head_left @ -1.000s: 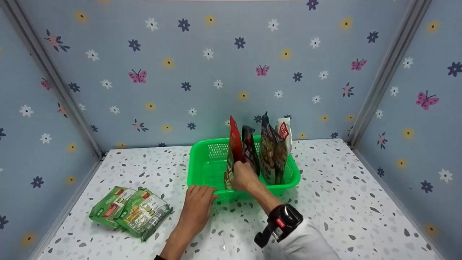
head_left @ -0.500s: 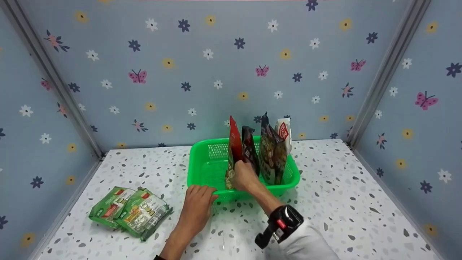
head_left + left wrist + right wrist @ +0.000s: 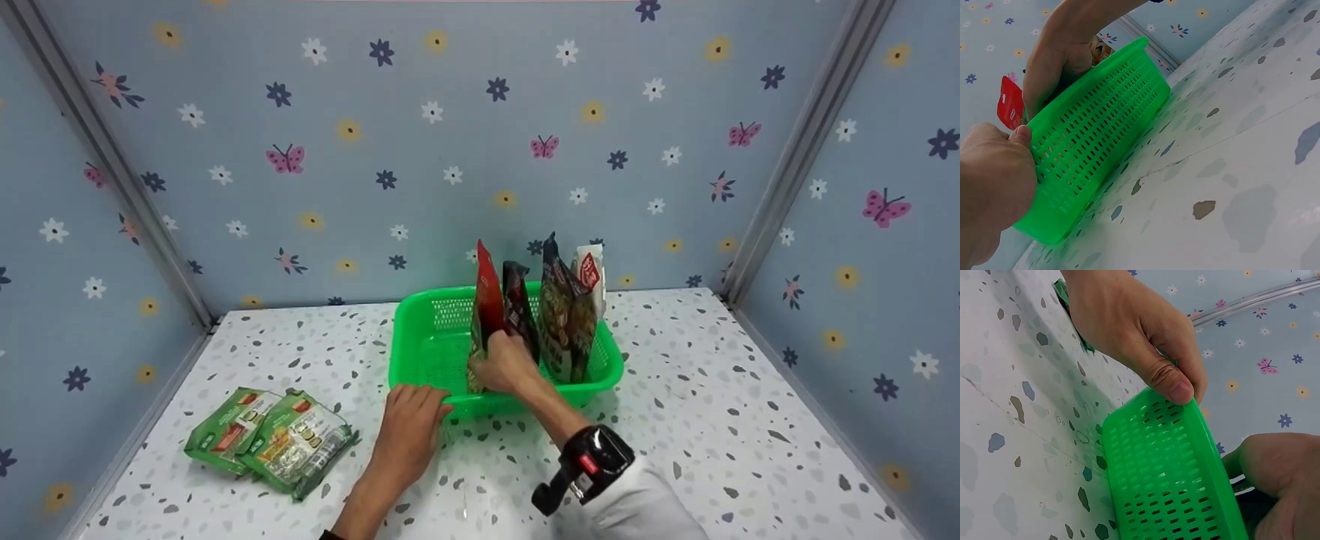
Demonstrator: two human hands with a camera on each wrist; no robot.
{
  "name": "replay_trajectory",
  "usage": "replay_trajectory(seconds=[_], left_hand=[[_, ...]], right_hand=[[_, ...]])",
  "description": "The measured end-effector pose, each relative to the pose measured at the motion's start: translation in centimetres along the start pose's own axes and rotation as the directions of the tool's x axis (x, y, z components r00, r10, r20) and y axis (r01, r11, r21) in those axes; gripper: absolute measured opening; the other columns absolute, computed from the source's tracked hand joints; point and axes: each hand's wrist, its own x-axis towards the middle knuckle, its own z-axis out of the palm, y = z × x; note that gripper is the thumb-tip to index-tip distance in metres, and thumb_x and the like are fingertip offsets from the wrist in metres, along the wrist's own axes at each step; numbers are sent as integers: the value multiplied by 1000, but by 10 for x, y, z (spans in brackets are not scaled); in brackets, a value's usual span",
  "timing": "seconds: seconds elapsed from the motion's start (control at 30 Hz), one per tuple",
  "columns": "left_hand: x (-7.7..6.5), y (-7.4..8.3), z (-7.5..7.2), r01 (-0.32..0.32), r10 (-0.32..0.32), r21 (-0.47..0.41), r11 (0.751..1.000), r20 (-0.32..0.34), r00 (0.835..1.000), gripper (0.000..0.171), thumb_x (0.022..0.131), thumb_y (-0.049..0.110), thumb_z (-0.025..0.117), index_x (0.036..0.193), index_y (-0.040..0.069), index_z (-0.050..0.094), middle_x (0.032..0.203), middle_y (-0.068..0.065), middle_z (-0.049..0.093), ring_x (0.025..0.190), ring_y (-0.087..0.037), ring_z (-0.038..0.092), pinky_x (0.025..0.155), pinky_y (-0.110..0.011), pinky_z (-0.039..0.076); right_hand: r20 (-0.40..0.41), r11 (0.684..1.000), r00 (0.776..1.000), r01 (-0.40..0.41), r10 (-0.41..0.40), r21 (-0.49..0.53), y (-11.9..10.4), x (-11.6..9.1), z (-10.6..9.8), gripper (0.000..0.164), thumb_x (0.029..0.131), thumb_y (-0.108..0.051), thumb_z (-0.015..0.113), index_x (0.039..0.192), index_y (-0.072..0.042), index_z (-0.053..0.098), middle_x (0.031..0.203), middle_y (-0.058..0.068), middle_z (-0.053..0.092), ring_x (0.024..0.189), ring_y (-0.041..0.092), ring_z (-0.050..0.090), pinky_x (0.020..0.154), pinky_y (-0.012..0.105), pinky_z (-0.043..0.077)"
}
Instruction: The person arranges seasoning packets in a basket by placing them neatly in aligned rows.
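Observation:
A green plastic basket holds several upright food packets. Its front rim is gripped by my left hand, with the thumb outside the wall, as the right wrist view shows. My right hand reaches inside, at the near edge of a red packet. The thumb side lies across that edge and the other fingers go down on its right, mostly hidden. Right of the hand stands a dark packet, then a brown-black packet and a white packet with a red label.
Two green packets lie overlapping on the speckled white table, left of the basket. Blue flowered panels close off the back and both sides. The basket's left part shows its bare floor.
My right thumb side has spread left across the red packet's near edge, covering more of it. The left hand, basket and packets stay where they were.

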Motion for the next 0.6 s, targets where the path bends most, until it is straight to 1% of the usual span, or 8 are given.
replay_trajectory(seconds=[0.17, 0.3, 0.47, 0.53, 0.6], left_hand=[[0, 0, 0, -13, 13, 7, 1000, -18, 1000, 16, 99, 20, 84, 112, 14, 77, 98, 0, 78, 94, -21, 68, 97, -42, 52], [0, 1, 0, -18, 18, 20, 1000, -24, 1000, 18, 98, 20, 85, 112, 13, 77, 98, -1, 78, 95, -20, 69, 97, -41, 52], [0, 2, 0, 0, 0, 15, 1000, -3, 1000, 18, 98, 20, 86, 113, 13, 78, 98, -1, 78, 96, -21, 70, 98, -42, 52], [0, 2, 0, 7, -7, 11, 1000, 4, 1000, 18, 98, 20, 86, 113, 14, 78, 98, -1, 78, 96, -21, 70, 98, -42, 52], [0, 2, 1, 7, -7, 8, 1000, 2, 1000, 18, 98, 20, 86, 112, 14, 78, 98, -1, 78, 96, -21, 70, 98, -42, 52]], right_hand=[[-6, 1000, 1000, -5, 5, 8, -2, -1, -2, 53, 110, -26, 74, 67, -20, 43, 60, -7, 31, 52, 13, 35, 52, 31, 33], [-9, 1000, 1000, -1, 1, 28, -1, -1, -1, 52, 110, -28, 73, 68, -21, 42, 60, -7, 30, 53, 13, 33, 53, 31, 31], [-3, 999, 1000, 15, -15, 40, 1, -1, -2, 51, 112, -20, 67, 69, -21, 39, 61, -7, 28, 52, 13, 29, 54, 33, 29], [9, 999, 1000, 15, -15, 38, 1, -1, -3, 47, 112, -15, 64, 72, -20, 40, 62, -5, 28, 53, 14, 28, 55, 34, 29], [19, 1000, 1000, 12, -13, 25, 1, -1, -4, 42, 110, -8, 62, 75, -18, 41, 64, -4, 26, 56, 15, 25, 57, 35, 27]])
